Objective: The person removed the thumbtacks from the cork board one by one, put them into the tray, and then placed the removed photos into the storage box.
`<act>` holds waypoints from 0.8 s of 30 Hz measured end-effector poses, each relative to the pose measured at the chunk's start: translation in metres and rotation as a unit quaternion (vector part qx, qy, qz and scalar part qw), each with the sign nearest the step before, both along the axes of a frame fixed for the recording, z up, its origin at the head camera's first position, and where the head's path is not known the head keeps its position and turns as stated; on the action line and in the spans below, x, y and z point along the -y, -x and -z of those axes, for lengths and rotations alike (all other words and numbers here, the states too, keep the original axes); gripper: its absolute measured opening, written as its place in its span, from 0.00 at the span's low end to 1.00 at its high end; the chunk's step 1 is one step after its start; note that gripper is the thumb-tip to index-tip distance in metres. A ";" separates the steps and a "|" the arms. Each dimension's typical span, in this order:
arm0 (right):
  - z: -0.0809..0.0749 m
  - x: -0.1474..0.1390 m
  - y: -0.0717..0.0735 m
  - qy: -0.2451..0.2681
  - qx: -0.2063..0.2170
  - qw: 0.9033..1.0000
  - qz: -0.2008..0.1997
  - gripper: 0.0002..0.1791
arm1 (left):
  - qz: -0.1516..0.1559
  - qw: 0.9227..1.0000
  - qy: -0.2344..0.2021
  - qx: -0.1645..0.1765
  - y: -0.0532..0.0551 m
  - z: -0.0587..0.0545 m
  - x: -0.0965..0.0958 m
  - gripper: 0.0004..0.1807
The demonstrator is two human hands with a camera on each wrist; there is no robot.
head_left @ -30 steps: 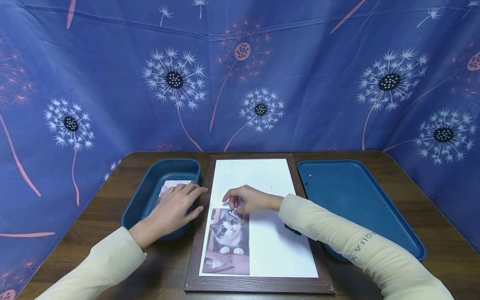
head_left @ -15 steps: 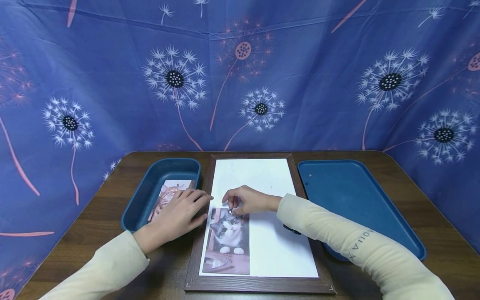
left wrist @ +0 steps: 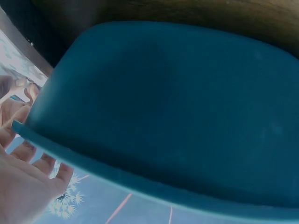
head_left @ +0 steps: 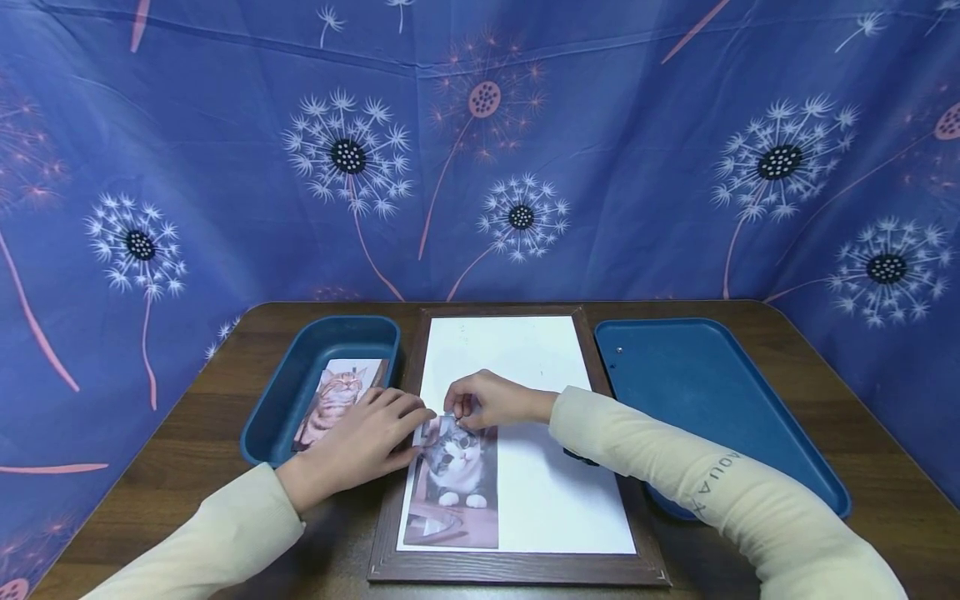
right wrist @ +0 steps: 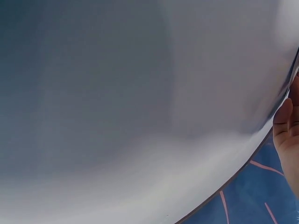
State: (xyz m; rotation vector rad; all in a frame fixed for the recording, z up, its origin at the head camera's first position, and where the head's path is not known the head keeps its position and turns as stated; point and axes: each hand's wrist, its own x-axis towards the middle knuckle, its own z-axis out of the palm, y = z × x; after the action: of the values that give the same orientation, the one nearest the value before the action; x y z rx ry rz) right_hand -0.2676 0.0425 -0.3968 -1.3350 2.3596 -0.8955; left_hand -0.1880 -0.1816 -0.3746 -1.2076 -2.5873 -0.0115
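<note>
On the white framed board (head_left: 555, 483) lies a grey-and-white cat photo (head_left: 457, 500), flat at the lower left. My right hand (head_left: 498, 400) is at the photo's top edge and pinches a small silver piece between thumb and forefinger; its kind is too small to tell. My left hand (head_left: 367, 437) reaches over from the left, fingers loosely bent, with its fingertips at the photo's upper left corner. In the left wrist view, the left hand (left wrist: 23, 182) shows beyond a blue bin wall (left wrist: 163, 116). The right wrist view catches the right hand (right wrist: 288, 135) only at its edge.
A deep blue bin (head_left: 262, 417) at the left holds a photo of an orange cat (head_left: 337, 400). At the right lies a shallow blue tray (head_left: 720, 408) with a tiny silver piece (head_left: 619, 350) near its left edge. A patterned blue cloth (head_left: 615, 150) hangs behind the table.
My left hand has moved from over the bin to the right, up to the cat photo's corner, uncovering the orange cat photo. My right hand has stayed nearly in place.
</note>
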 end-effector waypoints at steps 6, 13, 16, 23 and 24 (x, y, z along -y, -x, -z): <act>-0.002 0.001 0.000 -0.012 -0.008 1.000 0.001 0.10 | 0.013 1.000 0.020 0.010 0.001 0.002 -0.001 0.24; -0.004 0.002 0.000 -0.033 -0.038 0.999 -0.003 0.09 | 0.030 0.999 0.043 0.000 0.002 0.007 -0.002 0.24; -0.004 0.002 0.000 -0.038 -0.042 0.998 -0.005 0.09 | 0.034 0.998 0.047 0.000 0.002 0.009 -0.002 0.24; -0.005 0.003 -0.001 -0.041 -0.050 0.998 -0.018 0.09 | 0.041 0.998 0.056 0.008 0.002 0.012 -0.002 0.25; -0.005 0.004 -0.001 -0.042 -0.050 0.998 -0.019 0.09 | 0.041 0.997 0.057 0.009 0.002 0.012 -0.002 0.26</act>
State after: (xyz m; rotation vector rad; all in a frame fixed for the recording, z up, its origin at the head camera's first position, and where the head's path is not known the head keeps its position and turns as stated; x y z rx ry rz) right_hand -0.2666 0.0389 -0.3920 -1.4176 2.4080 -0.7265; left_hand -0.1897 -0.1797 -0.3868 -1.3587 -2.5839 0.1107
